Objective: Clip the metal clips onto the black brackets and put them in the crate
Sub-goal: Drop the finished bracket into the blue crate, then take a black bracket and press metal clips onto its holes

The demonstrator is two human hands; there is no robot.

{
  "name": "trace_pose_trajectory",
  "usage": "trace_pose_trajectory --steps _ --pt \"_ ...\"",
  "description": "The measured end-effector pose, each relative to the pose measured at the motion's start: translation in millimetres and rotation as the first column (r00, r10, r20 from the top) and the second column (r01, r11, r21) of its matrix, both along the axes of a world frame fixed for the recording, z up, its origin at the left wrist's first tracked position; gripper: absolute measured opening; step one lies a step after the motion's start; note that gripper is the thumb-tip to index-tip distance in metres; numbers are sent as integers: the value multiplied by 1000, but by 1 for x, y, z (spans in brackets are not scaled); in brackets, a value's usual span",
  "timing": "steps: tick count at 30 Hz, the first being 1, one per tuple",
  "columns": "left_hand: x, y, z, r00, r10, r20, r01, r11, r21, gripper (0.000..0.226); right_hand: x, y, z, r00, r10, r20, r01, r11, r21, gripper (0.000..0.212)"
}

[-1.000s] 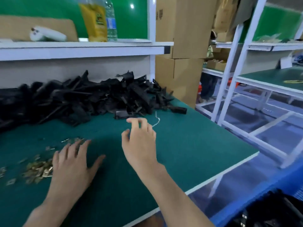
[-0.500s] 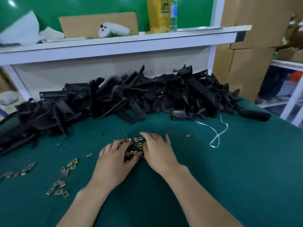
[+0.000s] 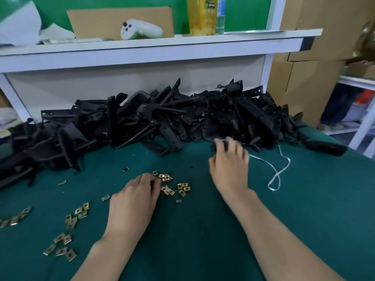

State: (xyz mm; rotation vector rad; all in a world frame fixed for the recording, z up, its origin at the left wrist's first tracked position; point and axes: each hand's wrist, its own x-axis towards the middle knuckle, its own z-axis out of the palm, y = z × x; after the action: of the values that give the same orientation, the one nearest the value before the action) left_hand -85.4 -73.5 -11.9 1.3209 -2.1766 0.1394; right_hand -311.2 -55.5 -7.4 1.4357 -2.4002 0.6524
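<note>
A long heap of black brackets (image 3: 154, 122) lies along the back of the green table. Brass-coloured metal clips (image 3: 174, 187) are scattered in a small pile at the table's middle, with more clips (image 3: 69, 242) at the left. My left hand (image 3: 136, 197) rests palm down at the pile's left edge, fingers curled onto the clips; its fingertips hide whether it holds one. My right hand (image 3: 229, 165) is stretched out to the front edge of the bracket heap, fingers apart and blurred, their tips at a bracket. No crate is in view.
A white cord (image 3: 278, 173) loops on the table (image 3: 203, 230) right of my right hand. A white shelf (image 3: 162, 47) overhangs the heap and carries a white controller (image 3: 140, 31), cardboard and a yellow bottle. Cardboard boxes (image 3: 304, 78) stand at the right, past the table's edge.
My right hand has left the clip pile and reached forward to the bracket heap. My left hand has stayed on the clips, which are now uncovered on its right side.
</note>
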Motion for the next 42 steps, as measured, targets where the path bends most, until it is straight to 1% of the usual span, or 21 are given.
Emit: trace_pose_trajectory --steps 2,6,10,14,18,20,22,23,24,25,27,28,29,31,32,33,35,37,39,40,42 --pt "0 0 1 1000 4 -20 -4 1000 -12 17 -17 -10 0 998 -56 32 55 997 54 59" --pt "2 -1 4 996 -17 -91 14 999 -34 19 -28 -28 -3 990 -101 103 82 981 174 69" --pt "3 -3 3 985 -98 -142 97 995 -13 19 -28 -28 -4 989 -129 72 118 983 139 73" --pt "5 -3 0 976 -126 -177 130 992 6 12 -13 -25 -6 992 -78 98 68 993 98 81" --pt "5 -2 1 972 -132 -195 136 991 8 11 2 -11 -1 987 28 161 -27 1000 -6 80" --pt "5 -1 2 975 -127 -185 129 992 -3 15 10 -1 2 985 94 145 -80 992 -97 79" --pt "5 0 3 977 -119 -177 119 993 -8 21 17 11 4 975 195 106 -165 956 -242 67" --pt "5 0 3 976 -121 -179 120 993 -16 23 20 16 5 958 260 125 -209 924 -320 58" --pt "5 -1 3 975 -126 -183 124 992 -26 24 24 22 6 921 341 190 -247 886 -392 50" --pt "6 0 3 974 -133 -185 129 991 -35 22 28 27 7 854 434 289 -274 845 -459 42" --pt "7 -1 4 971 -148 -186 141 989 -51 20 36 32 9 668 575 472 -280 783 -556 25" --pt "7 -1 3 970 -156 -187 149 987 -53 19 39 32 10 563 605 563 -256 775 -577 17" --pt "7 -2 2 969 -166 -184 160 986 -46 18 41 31 12 437 620 652 -219 776 -591 14" --pt "7 0 -1 967 -191 -171 190 982 -23 17 42 27 14 184 613 769 -114 790 -602 12" --pt "7 1 -1 964 -206 -168 206 978 -18 17 41 26 15 96 605 790 -66 796 -602 9" --pt "7 1 0 960 -221 -172 222 975 -15 18 40 25 15 33 598 801 -32 802 -597 6" --pt "7 3 1 952 -240 -190 246 969 5 17 37 23 16 -69 601 797 13 799 -601 2" --pt "6 3 3 947 -245 -209 254 967 18 15 33 23 18 -143 624 768 74 781 -620 3" --pt "6 4 3 942 -250 -226 260 966 15 15 30 23 21 -204 620 758 151 785 -601 2" --pt "7 4 2 939 -249 -237 259 966 13 15 28 23 22 -222 608 762 179 794 -581 5" --pt "7 3 1 936 -237 -262 252 967 24 18 24 23 22 -226 587 777 211 808 -550 10"
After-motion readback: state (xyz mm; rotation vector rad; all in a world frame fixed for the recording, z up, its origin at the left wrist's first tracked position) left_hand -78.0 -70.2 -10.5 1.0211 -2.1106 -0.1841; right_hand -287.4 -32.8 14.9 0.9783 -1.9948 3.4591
